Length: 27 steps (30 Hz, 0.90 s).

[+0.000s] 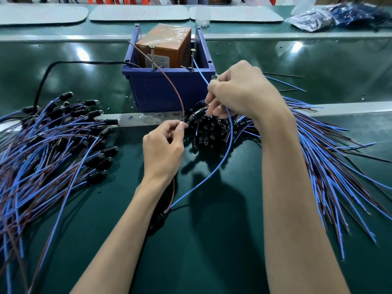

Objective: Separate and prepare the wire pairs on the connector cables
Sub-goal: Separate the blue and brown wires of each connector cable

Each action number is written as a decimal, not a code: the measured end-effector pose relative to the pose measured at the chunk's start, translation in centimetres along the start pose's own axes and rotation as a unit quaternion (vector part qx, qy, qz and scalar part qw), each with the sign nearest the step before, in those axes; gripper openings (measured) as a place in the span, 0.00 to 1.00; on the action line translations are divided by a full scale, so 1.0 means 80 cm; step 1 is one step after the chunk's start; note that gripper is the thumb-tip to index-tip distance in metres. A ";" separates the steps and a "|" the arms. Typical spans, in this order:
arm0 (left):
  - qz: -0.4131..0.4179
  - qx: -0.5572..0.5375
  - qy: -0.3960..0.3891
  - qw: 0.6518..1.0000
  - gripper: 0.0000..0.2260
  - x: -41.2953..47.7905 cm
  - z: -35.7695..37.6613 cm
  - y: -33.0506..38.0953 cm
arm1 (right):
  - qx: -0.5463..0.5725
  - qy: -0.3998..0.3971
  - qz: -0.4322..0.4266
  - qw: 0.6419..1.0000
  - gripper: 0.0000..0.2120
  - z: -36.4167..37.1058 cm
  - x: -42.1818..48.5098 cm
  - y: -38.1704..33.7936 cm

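My left hand (163, 147), knuckles up, pinches the brown wire (183, 113) between thumb and forefinger, just near of the blue bin (167, 90). My right hand (239, 92), farther and higher, curls its fingers around the blue wire (203, 181). Both wires run to a black connector (158, 219) under my left forearm.

white label on the orange box (164, 46) in the blue bin (169, 90), print perhaps present, too blurred to read
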<state>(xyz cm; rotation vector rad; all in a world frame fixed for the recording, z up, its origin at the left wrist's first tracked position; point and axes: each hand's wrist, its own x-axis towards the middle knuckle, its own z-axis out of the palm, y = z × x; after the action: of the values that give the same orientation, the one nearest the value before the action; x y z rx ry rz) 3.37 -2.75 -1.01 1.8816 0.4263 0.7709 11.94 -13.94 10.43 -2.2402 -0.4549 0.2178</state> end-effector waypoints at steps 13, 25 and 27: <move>0.035 -0.113 -0.116 0.986 0.07 -0.011 -0.005 0.013 | 0.010 -0.026 -0.008 1.000 0.12 -0.003 -0.007 -0.006; 0.085 -0.083 -0.150 0.982 0.09 -0.017 -0.013 0.026 | 0.011 -0.055 -0.001 0.998 0.12 -0.007 -0.013 -0.012; 0.088 -0.076 -0.151 0.982 0.09 -0.017 -0.013 0.028 | 0.006 -0.066 -0.003 0.998 0.12 -0.008 -0.015 -0.013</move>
<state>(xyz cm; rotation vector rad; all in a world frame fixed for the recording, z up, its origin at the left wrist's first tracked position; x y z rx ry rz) 1.52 -3.79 0.83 1.8699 0.0091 0.6006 10.77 -14.24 11.60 -2.2209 -0.5286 0.3651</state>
